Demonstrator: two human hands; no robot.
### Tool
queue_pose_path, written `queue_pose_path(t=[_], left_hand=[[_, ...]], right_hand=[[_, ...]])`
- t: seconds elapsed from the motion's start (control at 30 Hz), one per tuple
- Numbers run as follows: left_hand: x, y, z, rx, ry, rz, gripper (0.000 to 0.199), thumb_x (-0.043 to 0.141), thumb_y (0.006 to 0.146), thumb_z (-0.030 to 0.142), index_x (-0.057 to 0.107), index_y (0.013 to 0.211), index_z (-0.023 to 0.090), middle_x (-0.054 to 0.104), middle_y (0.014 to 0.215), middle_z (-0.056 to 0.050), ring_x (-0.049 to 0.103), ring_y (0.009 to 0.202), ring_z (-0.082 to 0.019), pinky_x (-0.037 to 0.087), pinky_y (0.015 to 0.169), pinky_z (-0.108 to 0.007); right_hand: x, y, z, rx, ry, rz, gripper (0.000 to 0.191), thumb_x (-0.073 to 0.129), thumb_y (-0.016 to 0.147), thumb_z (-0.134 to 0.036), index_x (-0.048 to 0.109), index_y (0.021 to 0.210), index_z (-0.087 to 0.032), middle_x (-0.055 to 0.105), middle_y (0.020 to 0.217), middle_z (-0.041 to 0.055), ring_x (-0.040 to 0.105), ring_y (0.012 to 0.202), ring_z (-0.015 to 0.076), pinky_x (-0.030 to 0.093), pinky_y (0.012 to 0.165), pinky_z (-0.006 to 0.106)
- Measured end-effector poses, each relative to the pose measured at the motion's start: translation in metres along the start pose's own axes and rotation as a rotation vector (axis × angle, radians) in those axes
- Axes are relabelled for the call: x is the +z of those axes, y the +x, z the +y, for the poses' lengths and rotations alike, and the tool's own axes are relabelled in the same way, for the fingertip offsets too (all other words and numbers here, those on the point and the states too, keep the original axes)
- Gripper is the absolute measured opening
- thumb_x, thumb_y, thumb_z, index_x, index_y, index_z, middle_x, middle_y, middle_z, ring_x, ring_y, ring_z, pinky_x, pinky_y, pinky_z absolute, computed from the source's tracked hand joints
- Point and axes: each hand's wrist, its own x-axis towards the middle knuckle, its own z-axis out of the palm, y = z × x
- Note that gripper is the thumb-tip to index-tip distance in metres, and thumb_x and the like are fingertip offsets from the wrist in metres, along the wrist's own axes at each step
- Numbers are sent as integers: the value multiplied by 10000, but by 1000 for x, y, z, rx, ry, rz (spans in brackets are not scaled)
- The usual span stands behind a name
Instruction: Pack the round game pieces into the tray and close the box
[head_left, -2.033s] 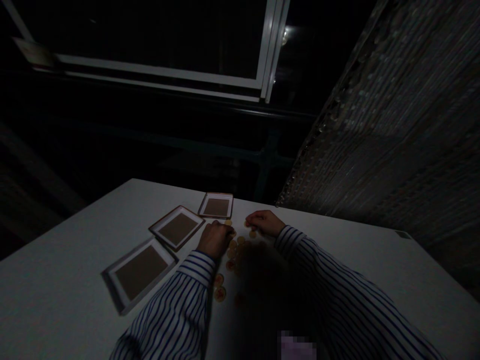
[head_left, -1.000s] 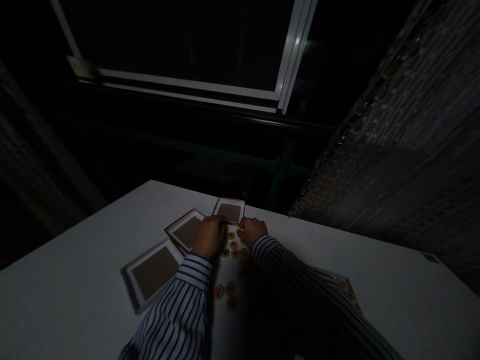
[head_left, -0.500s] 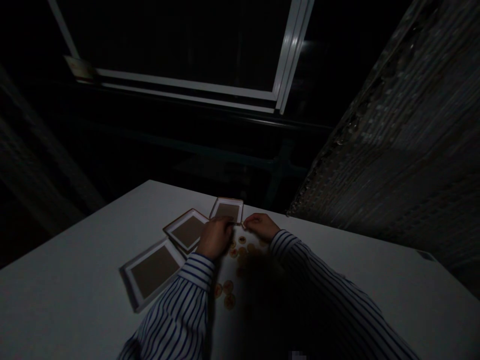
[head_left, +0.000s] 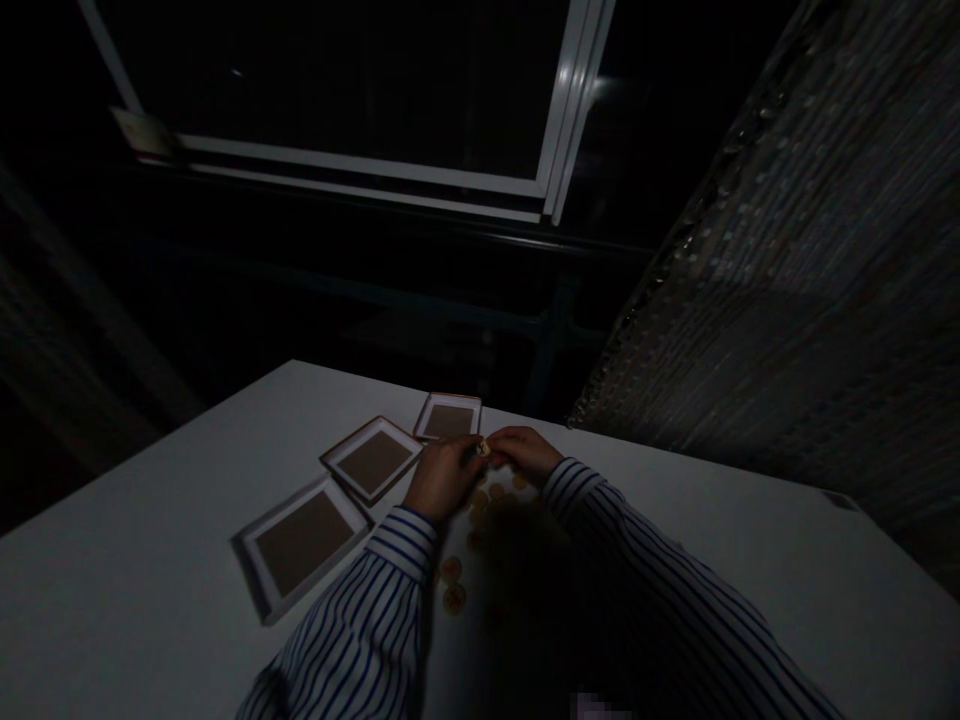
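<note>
A small round Chinese chess piece [head_left: 484,449] with a dark mark on its pale face is held up between my two hands. My right hand [head_left: 526,453] pinches it from the right side. My left hand [head_left: 442,477] has its thumb and fingers closed against its left side. Under and in front of my hands, several more round pieces [head_left: 480,515] lie loose on the white table, partly lost in shadow. Two pieces with reddish marks, one of them a disc [head_left: 454,599], rest closer to me beside my left sleeve.
Three shallow open boxes with brown bottoms stand on the white table [head_left: 172,520]: a small one [head_left: 448,397], a middle one [head_left: 330,460] and a larger one [head_left: 255,580]. A beaded curtain [head_left: 795,260] hangs at the right. A white window frame [head_left: 360,160] is beyond the table.
My left hand has come away from the small box toward my right hand, and its fingers now meet the chess piece. The piece's marked face has turned into view.
</note>
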Motion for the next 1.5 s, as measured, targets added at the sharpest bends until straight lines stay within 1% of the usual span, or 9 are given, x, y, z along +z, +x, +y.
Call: queue_pose_path(t=[0.17,0.3,0.5,0.7,0.87,1.0,1.23,1.33,1.5], left_hand=[[1,0,-1,66,-2,30,282,483,801,300,595,1041,204,640,1024,-59,561,963,-194,392,866,-294],[4,1,-3,116,31,52,289,474,805,304,594,1042,193,634,1022,-64,554,959,-195,385,870,-302],[6,1,-8,143,109,62,285,479,800,300,601,1033,192,632,994,-69,549,942,-190,376,860,-299],[3,0,-9,87,243,-47,252,424,829,285,624,955,199,640,950,-81,560,918,-192,375,812,-288],[5,0,-8,43,339,-36,236,426,828,294,622,919,200,635,979,-95,560,922,-205,375,777,-294],[7,4,-6,21,372,-100,221,444,814,299,640,828,199,654,911,-91,574,895,-205,384,761,-290],[10,13,-5,39,437,-154,248,445,798,323,657,763,198,668,836,-87,602,829,-207,396,741,-296],[12,14,-7,56,445,-166,245,454,788,311,657,716,195,672,801,-86,608,809,-207,400,724,-295],[11,14,-9,88,450,-177,227,453,780,261,654,699,190,672,788,-91,607,805,-210,399,708,-294]], right_hand=[[-1,0,2,-12,7,-18,110,557,675,-207,621,702,-122,626,591,6,532,491,66,417,508,177],[-3,0,3,-42,-5,-26,98,585,657,-209,629,681,-124,639,631,12,541,531,70,431,551,189],[-5,-1,2,-62,-42,13,75,587,659,-181,625,677,-119,634,612,5,513,511,62,429,561,196],[-14,-3,5,-67,-72,67,69,546,688,-158,602,684,-118,642,639,17,516,507,59,436,564,196],[-22,-8,6,-75,-127,82,89,522,661,-98,606,647,-121,648,631,19,546,528,68,447,583,195],[-28,-13,6,-85,-199,90,100,520,667,-118,619,672,-121,661,659,28,578,580,87,458,600,199],[-33,-15,20,-136,-389,105,143,549,660,-196,653,734,-131,668,707,31,602,692,130,455,648,227],[-31,-20,20,-171,-477,105,151,550,651,-213,662,731,-149,657,692,19,593,675,134,445,627,229],[-28,-27,16,-203,-565,109,171,535,662,-234,664,743,-155,649,673,15,587,647,128,435,601,218]])
